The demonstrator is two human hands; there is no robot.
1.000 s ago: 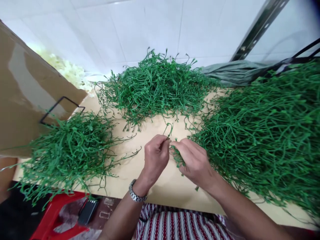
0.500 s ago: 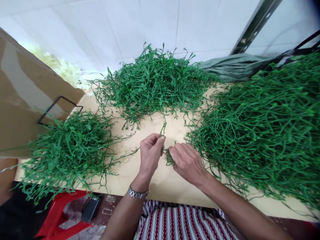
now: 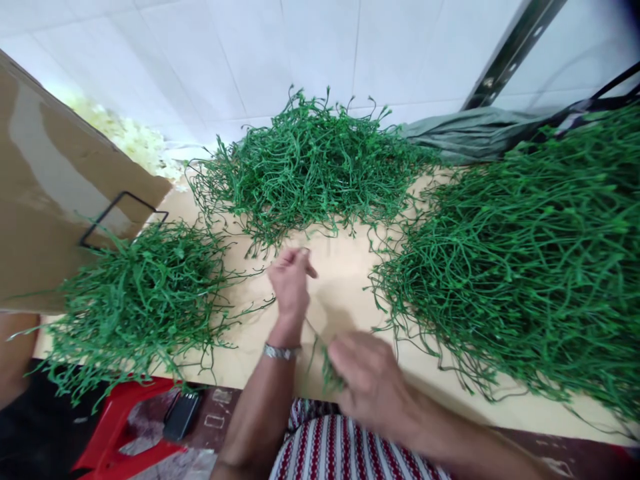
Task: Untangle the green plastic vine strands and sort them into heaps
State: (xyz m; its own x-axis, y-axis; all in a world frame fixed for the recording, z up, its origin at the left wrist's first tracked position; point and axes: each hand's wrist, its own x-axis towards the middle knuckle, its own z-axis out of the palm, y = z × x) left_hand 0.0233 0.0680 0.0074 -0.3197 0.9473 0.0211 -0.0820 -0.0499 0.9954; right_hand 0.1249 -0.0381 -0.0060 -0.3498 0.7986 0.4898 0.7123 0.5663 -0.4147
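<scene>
My right hand (image 3: 370, 377), smeared by motion, is closed round a small bunch of green artificial stems (image 3: 330, 373) near the table's front edge. One thin stem sticks out of that bunch toward my left wrist. Further forward, my left hand (image 3: 291, 280) has its fingers curled in, just short of the middle pile of green stems (image 3: 320, 167). Whatever may be between those fingers is too blurred to make out. The two hands are apart.
A large stem pile (image 3: 530, 267) covers the table's right side, and a smaller pile (image 3: 145, 300) lies at the left by a cardboard box (image 3: 60, 187). Pale yellow flowers (image 3: 125, 137) sit behind the box. A red stool (image 3: 115, 427) stands below the table edge.
My hands were close together over the table and have parted. The right hand came back toward my body with the bunch; the left moved forward and slightly left.
</scene>
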